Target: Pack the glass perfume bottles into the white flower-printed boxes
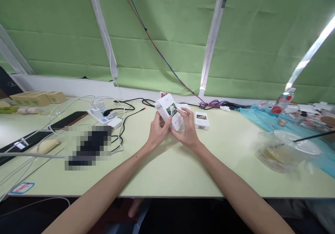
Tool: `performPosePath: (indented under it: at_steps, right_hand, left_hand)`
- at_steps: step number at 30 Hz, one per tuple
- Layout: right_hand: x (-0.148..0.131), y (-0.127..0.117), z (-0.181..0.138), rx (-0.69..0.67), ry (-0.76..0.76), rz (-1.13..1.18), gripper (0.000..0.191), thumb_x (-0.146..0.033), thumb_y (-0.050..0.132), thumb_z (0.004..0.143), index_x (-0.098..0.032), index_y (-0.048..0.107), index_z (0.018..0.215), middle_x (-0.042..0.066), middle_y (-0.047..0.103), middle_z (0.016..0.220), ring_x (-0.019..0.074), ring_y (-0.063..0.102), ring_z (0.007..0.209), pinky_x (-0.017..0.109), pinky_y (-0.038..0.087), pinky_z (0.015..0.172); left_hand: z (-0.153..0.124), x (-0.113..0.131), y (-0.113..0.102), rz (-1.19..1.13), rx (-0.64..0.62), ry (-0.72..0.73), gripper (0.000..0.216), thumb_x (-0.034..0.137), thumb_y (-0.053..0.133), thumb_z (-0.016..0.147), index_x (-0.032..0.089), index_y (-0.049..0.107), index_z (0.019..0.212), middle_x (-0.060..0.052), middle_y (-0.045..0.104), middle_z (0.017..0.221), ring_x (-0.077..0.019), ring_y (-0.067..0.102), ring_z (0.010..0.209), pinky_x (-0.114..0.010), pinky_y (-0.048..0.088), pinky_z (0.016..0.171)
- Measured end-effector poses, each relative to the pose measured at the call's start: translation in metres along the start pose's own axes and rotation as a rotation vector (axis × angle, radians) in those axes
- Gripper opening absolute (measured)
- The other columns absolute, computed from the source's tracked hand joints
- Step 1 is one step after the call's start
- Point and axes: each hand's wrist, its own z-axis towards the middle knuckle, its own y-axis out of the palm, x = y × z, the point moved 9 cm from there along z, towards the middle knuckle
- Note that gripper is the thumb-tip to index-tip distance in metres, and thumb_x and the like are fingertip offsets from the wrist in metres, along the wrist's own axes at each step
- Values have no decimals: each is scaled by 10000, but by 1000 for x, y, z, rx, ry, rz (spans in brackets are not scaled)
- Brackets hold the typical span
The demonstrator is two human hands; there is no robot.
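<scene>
Clasping a tilted flower-printed carton, the left hand and right hand have their grip clamped on it; another white carton lies nearby on the table.

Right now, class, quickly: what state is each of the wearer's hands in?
Left hand: closed, holding a white box with a flower picture.
Right hand: fingers bent, at the same box; whether it grips cannot be told.
</scene>
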Motion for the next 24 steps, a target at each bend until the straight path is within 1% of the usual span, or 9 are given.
performPosePath:
  at_steps: [3,5,8,11,14,16,19,22,24]
  right_hand:
    - [1,1,1,-14,14,-3,740,-328,709,810,-257,361,1458,160,399,1421,324,429,1380,553,450,1107]
    - [2,0,2,-12,20,7,776,-323,702,811,-253,320,1483,162,404,1423,317,416,1390,538,466,1094]
    - [3,-2,3,8,20,15,801,-307,685,816,-241,279,1504,166,413,1432,307,428,1376,525,470,1090]
    - [4,-5,3,37,14,15,826,-293,676,817,-234,249,1522,169,408,1454,303,431,1370,522,459,1101]
    - [7,-5,3,48,16,8,879,-319,699,803,-241,222,1539,166,390,1482,310,418,1384,535,437,1122]
    - [9,-4,3,38,24,8,894,-339,699,808,-238,207,1548,167,385,1493,311,407,1395,537,423,1134]
    - [16,-2,2,16,60,17,879,-360,667,840,-218,186,1562,176,394,1492,305,403,1404,530,416,1139]
    - [24,-2,1,18,123,29,872,-392,677,850,-205,206,1560,180,430,1469,303,422,1398,520,411,1144]
    - [29,-3,0,28,162,36,891,-410,711,833,-205,230,1554,174,464,1439,302,438,1387,512,406,1148]
  left_hand:
    - [0,3,-1,14,13,23,502,527,611,883,183,525,1240,-125,708,1179,-165,700,719,-240,538,535]
    - [1,3,1,36,1,36,487,506,622,871,170,550,1216,-122,717,1159,-175,703,747,-251,549,567]
    - [0,3,6,96,-38,64,481,480,639,852,156,580,1203,-100,741,1071,-181,698,766,-256,550,599]
    - [-3,2,12,171,-95,92,450,472,646,841,151,611,1156,-80,749,979,-187,690,781,-246,528,593]
    - [-5,2,18,202,-147,107,428,455,633,851,153,614,1153,-75,749,962,-188,690,786,-243,510,589]
    - [-6,3,19,221,-160,115,410,455,623,861,154,616,1140,-70,744,951,-183,684,777,-243,503,591]
    - [-5,5,19,262,-173,140,367,481,593,892,167,621,1080,-46,723,882,-167,662,740,-240,488,586]
    - [-4,9,15,258,-136,172,329,480,503,953,187,611,1056,-35,708,880,-156,659,743,-241,492,605]
    - [-1,11,6,250,-58,191,305,452,450,981,197,608,1031,-35,704,892,-155,661,769,-244,499,625]
